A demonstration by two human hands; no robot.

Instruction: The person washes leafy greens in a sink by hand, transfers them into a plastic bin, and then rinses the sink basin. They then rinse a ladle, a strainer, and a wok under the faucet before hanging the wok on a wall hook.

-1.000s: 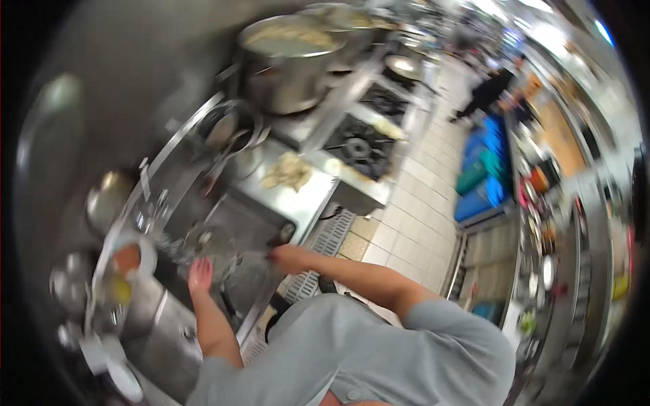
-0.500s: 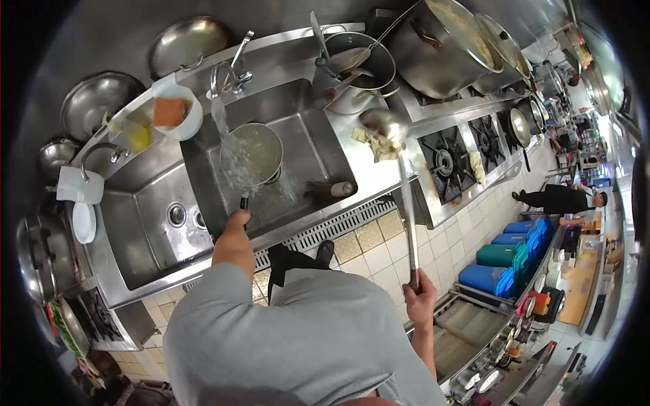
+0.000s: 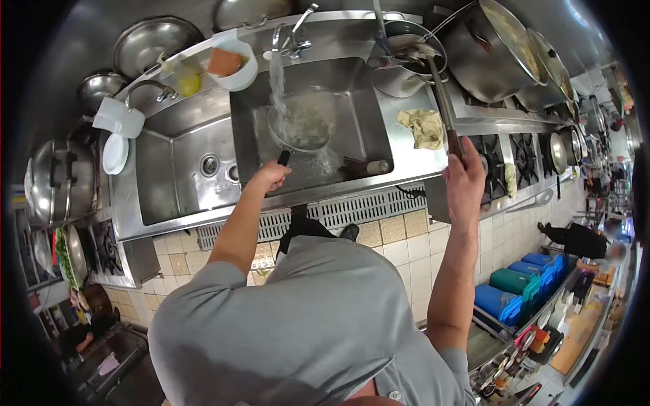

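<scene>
The left hand (image 3: 269,177) is shut tight around the black handle of a small pan (image 3: 302,122). It holds the pan in the sink (image 3: 369,145) under the tap (image 3: 290,39), just as it did a moment ago. Water pours down and splashes in the pan.

The right hand (image 3: 466,181) is the one that has moved. Half a second ago it was down low by the person's side, holding the end of the long ladle (image 3: 439,88). Now it is up by the counter, fingers wrapped around the ladle's handle. The ladle's bowl was over the yellow rag (image 3: 424,127) before. Now it has swung to the round pot of tools (image 3: 405,62) behind the sink, so the ladle looks like it is being put away while the pan gets rinsed.

Farther off, big pots (image 3: 497,51) sit on the stove, and another person (image 3: 579,238) stands down the aisle.
</scene>
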